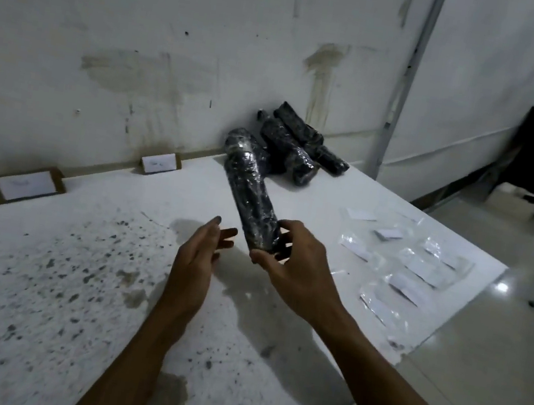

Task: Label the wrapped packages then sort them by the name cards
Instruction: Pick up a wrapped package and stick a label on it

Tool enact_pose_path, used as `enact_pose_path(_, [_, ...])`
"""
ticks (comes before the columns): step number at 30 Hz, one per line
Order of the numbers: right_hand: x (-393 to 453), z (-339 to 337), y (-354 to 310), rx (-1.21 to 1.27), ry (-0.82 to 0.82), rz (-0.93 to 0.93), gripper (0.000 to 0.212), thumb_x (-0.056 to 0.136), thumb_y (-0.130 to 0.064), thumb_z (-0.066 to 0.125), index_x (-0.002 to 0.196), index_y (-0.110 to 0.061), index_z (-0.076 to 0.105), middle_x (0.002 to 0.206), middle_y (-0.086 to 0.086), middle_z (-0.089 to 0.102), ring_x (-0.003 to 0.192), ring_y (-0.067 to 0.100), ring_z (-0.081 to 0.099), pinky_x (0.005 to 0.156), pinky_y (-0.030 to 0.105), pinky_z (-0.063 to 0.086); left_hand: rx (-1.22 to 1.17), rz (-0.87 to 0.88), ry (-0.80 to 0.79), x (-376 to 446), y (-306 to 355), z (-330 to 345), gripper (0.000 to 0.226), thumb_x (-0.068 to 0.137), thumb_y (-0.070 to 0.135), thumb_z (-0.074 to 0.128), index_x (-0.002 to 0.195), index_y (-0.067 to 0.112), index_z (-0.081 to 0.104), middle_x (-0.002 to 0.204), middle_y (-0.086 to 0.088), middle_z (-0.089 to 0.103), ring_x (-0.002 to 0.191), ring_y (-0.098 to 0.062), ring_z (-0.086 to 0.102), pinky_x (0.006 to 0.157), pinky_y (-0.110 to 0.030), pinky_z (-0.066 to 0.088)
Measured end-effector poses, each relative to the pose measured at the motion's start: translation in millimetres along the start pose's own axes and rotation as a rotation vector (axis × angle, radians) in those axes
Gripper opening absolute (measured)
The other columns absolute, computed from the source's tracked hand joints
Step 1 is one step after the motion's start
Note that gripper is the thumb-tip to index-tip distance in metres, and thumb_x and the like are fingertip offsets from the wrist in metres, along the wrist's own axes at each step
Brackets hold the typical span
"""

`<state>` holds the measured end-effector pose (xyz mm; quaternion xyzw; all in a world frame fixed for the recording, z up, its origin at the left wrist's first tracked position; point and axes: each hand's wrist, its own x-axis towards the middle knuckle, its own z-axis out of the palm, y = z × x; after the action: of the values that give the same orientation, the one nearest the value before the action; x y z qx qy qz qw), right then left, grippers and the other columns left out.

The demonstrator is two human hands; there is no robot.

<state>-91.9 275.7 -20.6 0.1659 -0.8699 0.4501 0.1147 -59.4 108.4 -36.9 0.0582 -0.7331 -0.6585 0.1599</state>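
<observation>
Reaching out over the counter (40, 272), both hands are working: the right hand (297, 269) is pinching the near end of a black package (249, 196), held up tilting away, while the left hand (197, 254) is hovering beside it, fingers straight. Its film wrap is probably making it slippery; gripping mid-length seems safer. Clear sleeves (412, 265) holding labels are lying near the right edge; more packages (298, 148) are sitting at the far corner.

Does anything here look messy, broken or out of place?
Yes. The white table is peppered with dark specks and blotches near the person, like worn or dirty paint. The wall behind has large stains. The wrapped packages lie in a loose pile, but nothing looks broken or spilled.
</observation>
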Motion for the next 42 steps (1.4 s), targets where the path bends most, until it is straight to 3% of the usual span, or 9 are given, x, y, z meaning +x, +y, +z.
enact_pose_path(6, [-28.3,25.0,1.5,-0.101,-0.042,-0.168,0.066,0.087,-0.043,0.075,0.141,-0.017,0.050,0.126,0.001,0.059,0.103,0.014,0.060,0.090,0.033,0.054,-0.026,-0.037,-0.023,-1.0,3.9,-5.8,0.040,0.103,0.043,0.049,0.140,0.028,0.056,0.114,0.011,0.072,0.106,-0.007,0.069,0.087,-0.023,0.054])
enact_pose_path(9, [-30.3,19.9,8.0,-0.213,-0.125,-0.190,0.064,0.093,-0.054,0.058,0.148,-0.024,0.047,0.132,-0.004,0.063,0.113,0.015,0.058,0.096,0.039,0.045,-0.038,-0.049,-0.010,1.7,2.0,-7.9,0.025,0.103,0.034,0.054,0.127,0.030,0.062,0.107,0.017,0.071,0.095,0.006,0.068,0.079,-0.019,0.051])
enact_pose_path(13, [-36.1,8.1,30.8,-0.473,0.080,-0.119,0.045,0.097,-0.042,0.055,0.139,-0.025,0.055,0.125,-0.011,0.065,0.117,0.016,0.055,0.097,0.043,0.040,-0.130,-0.095,0.037,4.4,1.9,-7.1,0.018,0.103,0.025,0.055,0.118,0.027,0.066,0.107,0.009,0.072,0.099,-0.008,0.068,0.080,-0.028,0.052])
enact_pose_path(17, [-34.9,0.6,42.7,-0.681,0.229,0.096,0.045,0.096,-0.036,0.056,0.138,-0.021,0.054,0.132,0.000,0.063,0.125,0.025,0.049,0.102,0.047,0.036,-0.172,-0.107,0.062,3.3,2.2,-6.5,0.017,0.103,0.026,0.054,0.114,0.026,0.067,0.107,0.004,0.074,0.099,-0.016,0.069,0.084,-0.035,0.053])
enact_pose_path(20, [-31.4,-5.2,45.3,-0.672,0.288,0.206,0.045,0.092,-0.032,0.062,0.135,-0.018,0.058,0.133,0.008,0.063,0.128,0.033,0.048,0.102,0.051,0.030,-0.168,-0.098,0.069,4.4,2.2,-5.3,0.015,0.103,0.025,0.054,0.111,0.028,0.067,0.102,0.010,0.074,0.089,-0.002,0.070,0.080,-0.031,0.054])
enact_pose_path(23, [-33.3,-1.8,47.6,-0.695,0.289,0.159,0.044,0.091,-0.031,0.063,0.133,-0.018,0.058,0.131,0.004,0.063,0.127,0.031,0.048,0.101,0.053,0.029,-0.159,-0.090,0.066,5.3,2.0,-4.1,0.017,0.103,0.023,0.054,0.115,0.025,0.066,0.100,0.013,0.072,0.077,0.009,0.068,0.072,-0.023,0.051])
enact_pose_path(27, [-25.1,2.8,40.1,-0.730,0.180,0.110,0.050,0.101,-0.040,0.043,0.149,-0.027,0.037,0.143,-0.008,0.053,0.139,0.021,0.033,0.110,0.052,0.015,-0.153,-0.084,0.059,3.7,2.0,-4.8,0.016,0.103,0.025,0.054,0.115,0.027,0.065,0.100,0.013,0.072,0.078,0.010,0.067,0.071,-0.021,0.049])
enact_pose_path(33, [-19.7,4.6,39.1,-0.715,0.035,0.157,0.056,0.104,-0.036,0.032,0.157,-0.032,0.015,0.148,-0.010,0.050,0.145,0.022,0.023,0.110,0.052,0.002,-0.163,-0.087,0.063,3.0,4.1,-5.2,0.014,0.104,0.025,0.054,0.109,0.030,0.066,0.098,0.015,0.072,0.079,0.010,0.067,0.068,-0.016,0.050])
enact_pose_path(42, [-18.1,-0.1,36.2,-0.620,0.085,0.181,0.060,0.104,-0.038,0.043,0.158,-0.032,0.018,0.155,-0.012,0.042,0.147,0.017,0.019,0.113,0.048,0.002,-0.185,-0.106,0.059,3.0,5.7,-5.2,0.012,0.103,0.024,0.055,0.103,0.030,0.066,0.102,0.008,0.073,0.098,-0.012,0.069,0.086,-0.035,0.054])
